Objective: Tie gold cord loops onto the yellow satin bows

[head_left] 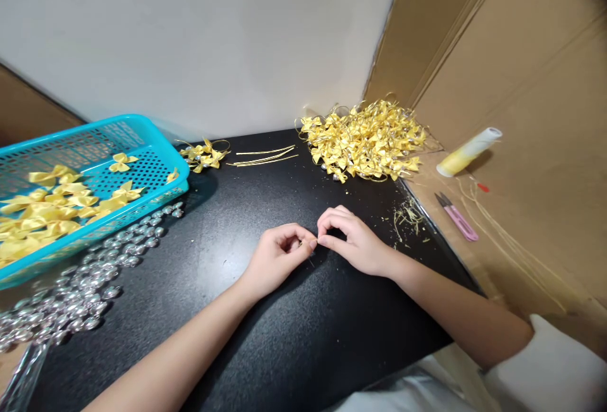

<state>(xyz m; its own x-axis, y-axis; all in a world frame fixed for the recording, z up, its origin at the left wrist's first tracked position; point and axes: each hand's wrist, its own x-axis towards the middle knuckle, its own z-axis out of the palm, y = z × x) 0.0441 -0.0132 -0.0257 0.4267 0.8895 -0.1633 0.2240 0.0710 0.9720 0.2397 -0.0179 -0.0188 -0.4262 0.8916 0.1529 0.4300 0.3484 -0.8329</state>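
Over the middle of the black table (265,210), my left hand (282,253) and my right hand (351,240) meet fingertip to fingertip. Both are closed in a pinch. A tiny bit of thin gold cord (315,241) seems to show between the fingertips; most of it is hidden by the fingers. Beyond the hands lie several loose gold cords (265,158). A small cluster of yellow ribbon bows with cord loops (205,155) sits left of them. To the right is a large heap of finished-looking yellow bows (367,140) with gold loops and silvery beads.
At the left stands a turquoise basket (142,140) holding loose yellow bows (47,216). Silver beads (95,292) spread along its near side. Cord scraps (410,217) lie near the right edge. Past it are pink thread snips (458,217), a yellow-white spool (469,151) and long cords (512,244) on cardboard.
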